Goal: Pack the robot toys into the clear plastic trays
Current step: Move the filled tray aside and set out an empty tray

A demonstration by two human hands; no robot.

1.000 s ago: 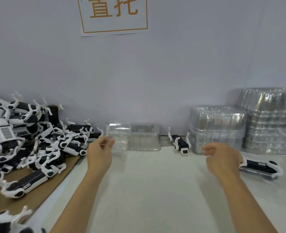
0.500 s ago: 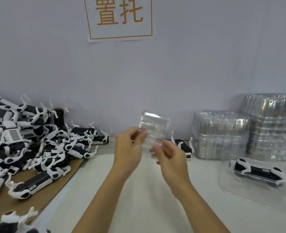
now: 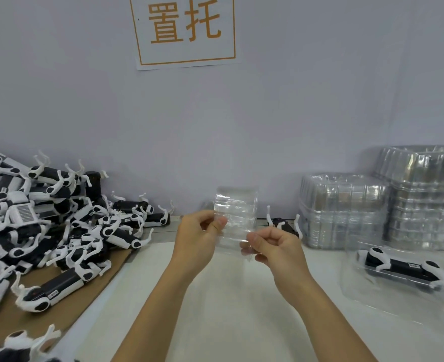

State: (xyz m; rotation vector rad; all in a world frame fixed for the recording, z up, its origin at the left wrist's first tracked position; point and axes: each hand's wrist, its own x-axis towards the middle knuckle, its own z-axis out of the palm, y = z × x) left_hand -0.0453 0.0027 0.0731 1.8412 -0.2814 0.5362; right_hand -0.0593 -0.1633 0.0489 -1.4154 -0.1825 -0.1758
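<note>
Both hands hold a small clear plastic tray upright above the white table. My left hand pinches its left edge and my right hand pinches its lower right corner. A heap of black-and-white robot toys lies on brown cardboard at the left. One robot toy lies by the wall behind my right hand. Another robot toy rests in a clear tray at the right.
Two stacks of clear plastic trays stand against the grey wall at the right. A paper sign with orange characters hangs on the wall. The white table stretches between my arms.
My left hand lifted the clear tray from beside the wall to the middle, and my right hand came in from the right and took hold of it. The view tilted up slightly.
</note>
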